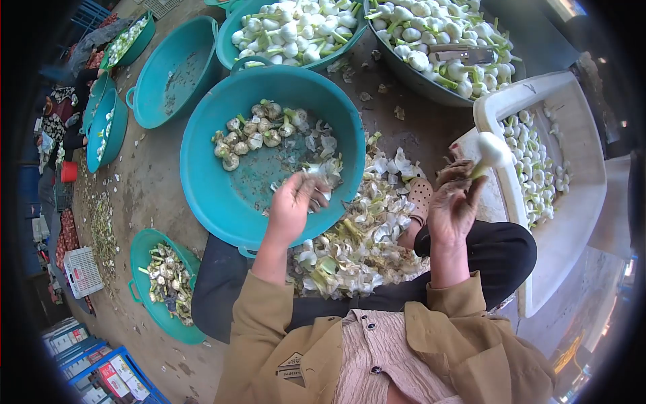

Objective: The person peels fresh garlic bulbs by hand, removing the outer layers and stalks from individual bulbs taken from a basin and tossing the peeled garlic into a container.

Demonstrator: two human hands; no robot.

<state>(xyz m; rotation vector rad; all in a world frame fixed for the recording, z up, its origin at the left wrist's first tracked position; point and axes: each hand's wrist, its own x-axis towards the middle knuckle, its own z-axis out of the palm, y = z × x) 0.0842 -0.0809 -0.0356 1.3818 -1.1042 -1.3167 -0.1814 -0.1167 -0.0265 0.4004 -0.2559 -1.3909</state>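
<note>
Tan jacket (471, 350), smooth white garlic bulb (494, 150)

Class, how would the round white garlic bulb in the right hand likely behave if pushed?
The round white garlic bulb would probably roll unevenly, its pale green stalk jutting from one end. That stalk seems stiff, since the right hand holds the bulb up by it.

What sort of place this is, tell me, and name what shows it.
Probably a garlic-cleaning workshop or packing shed: heaps of trimmed white bulbs, dirtier bulbs in a teal tub, and a pile of stripped skins.
</note>
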